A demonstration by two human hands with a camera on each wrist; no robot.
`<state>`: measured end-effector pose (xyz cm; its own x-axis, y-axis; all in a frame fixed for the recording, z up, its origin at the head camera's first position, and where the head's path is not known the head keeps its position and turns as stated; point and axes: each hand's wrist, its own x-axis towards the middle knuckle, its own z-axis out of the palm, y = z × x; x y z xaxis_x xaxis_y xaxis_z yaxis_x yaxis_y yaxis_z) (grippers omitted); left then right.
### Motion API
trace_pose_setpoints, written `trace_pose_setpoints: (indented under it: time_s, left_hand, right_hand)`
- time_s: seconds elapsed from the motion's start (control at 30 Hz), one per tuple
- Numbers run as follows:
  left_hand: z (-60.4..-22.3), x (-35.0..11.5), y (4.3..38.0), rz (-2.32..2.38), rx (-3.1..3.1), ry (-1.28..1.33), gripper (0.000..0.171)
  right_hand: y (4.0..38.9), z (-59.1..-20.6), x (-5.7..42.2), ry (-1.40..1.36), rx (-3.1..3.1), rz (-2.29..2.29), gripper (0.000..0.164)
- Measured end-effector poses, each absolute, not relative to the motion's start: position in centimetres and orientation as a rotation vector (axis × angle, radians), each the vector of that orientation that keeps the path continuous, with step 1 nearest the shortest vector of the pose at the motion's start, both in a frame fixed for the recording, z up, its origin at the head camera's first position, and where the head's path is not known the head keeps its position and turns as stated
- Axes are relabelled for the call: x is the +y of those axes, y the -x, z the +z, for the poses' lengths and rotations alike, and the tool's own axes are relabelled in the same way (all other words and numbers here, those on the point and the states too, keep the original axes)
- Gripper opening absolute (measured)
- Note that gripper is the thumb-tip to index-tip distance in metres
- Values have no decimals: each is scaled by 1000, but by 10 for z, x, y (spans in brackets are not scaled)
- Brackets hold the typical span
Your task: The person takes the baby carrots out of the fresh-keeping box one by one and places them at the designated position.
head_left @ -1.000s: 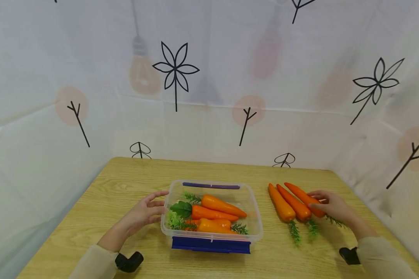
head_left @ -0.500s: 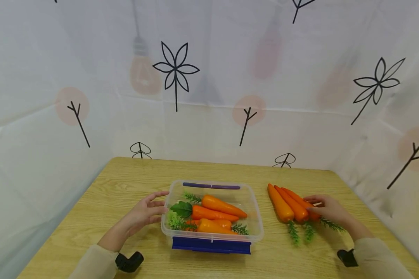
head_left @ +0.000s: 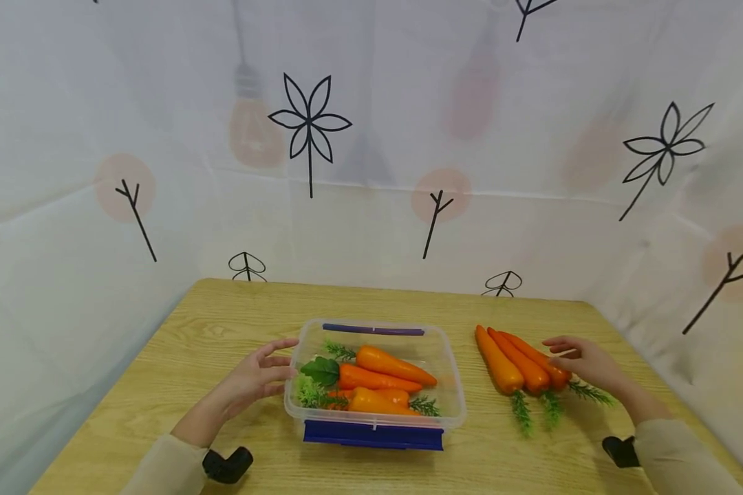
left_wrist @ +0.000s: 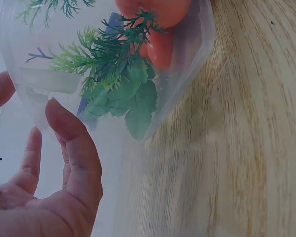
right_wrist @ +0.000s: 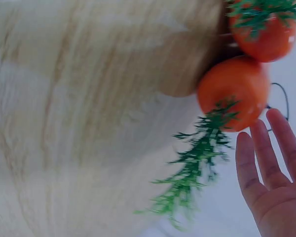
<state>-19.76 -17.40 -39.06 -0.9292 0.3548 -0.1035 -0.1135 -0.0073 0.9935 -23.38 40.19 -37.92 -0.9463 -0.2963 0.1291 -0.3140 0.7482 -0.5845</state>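
A clear plastic food box (head_left: 456,385) with a blue front clasp (head_left: 373,434) stands mid-table, holding several orange carrots (head_left: 380,377) with green tops. At its left side, my left hand (head_left: 256,375) has relaxed, spread fingers, fingertips right at the rim. The left wrist view shows the thumb (left_wrist: 74,136) up against the see-through wall, with leafy tops (left_wrist: 121,89) behind it. Right of the box, 3 carrots (head_left: 520,361) lie side by side, tips together and green tops toward me. My right hand (head_left: 585,361) is beside the rightmost carrot (right_wrist: 234,91), fingers extended and holding nothing.
The wooden table (head_left: 248,309) reaches back to a pale patterned curtain (head_left: 371,227) that also hangs at both sides. Black wrist devices (head_left: 228,466) sit below both hands, by the beige sleeves (head_left: 167,469).
The rightmost carrot has moved left against its neighbours under my right hand. That hand has since lifted slightly away to the right and let go. My left hand and the box have stayed put.
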Motion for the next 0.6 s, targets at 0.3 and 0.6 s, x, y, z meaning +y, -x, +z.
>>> trace_pose_setpoints:
  time_s: [0.3,0.6]
  left_hand:
    - [-391,-175,197,2013,1949,-254,69]
    - [-391,-175,195,2016,1928,-251,70]
  right_hand:
    - [231,-362,393,-557,-2882,903,39]
    - [227,-345,371,-628,-2847,890,36]
